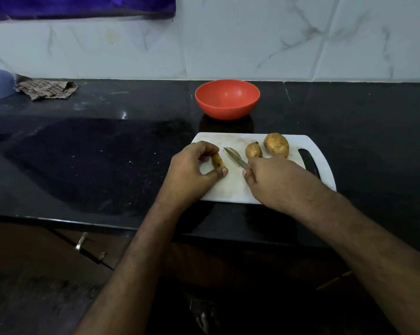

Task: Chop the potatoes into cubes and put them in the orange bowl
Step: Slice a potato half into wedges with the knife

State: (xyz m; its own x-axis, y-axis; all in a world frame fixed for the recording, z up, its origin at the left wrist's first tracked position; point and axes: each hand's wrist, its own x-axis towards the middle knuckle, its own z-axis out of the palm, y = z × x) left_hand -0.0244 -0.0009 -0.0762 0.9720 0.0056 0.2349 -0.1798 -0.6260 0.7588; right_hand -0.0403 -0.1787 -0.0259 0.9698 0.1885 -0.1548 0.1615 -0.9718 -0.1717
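Black counter (107, 153) is lying wide and bare to the left of the white board (230, 187), whose near edge is sitting close to the counter edge. Left hand (192, 172) is pinching a potato piece (217, 161); right hand (274, 180) is gripping the knife (235, 157) over another piece (235, 152). Two whole potatoes (276, 145) are waiting near the far edge, and the orange bowl (227, 99) is standing just behind.
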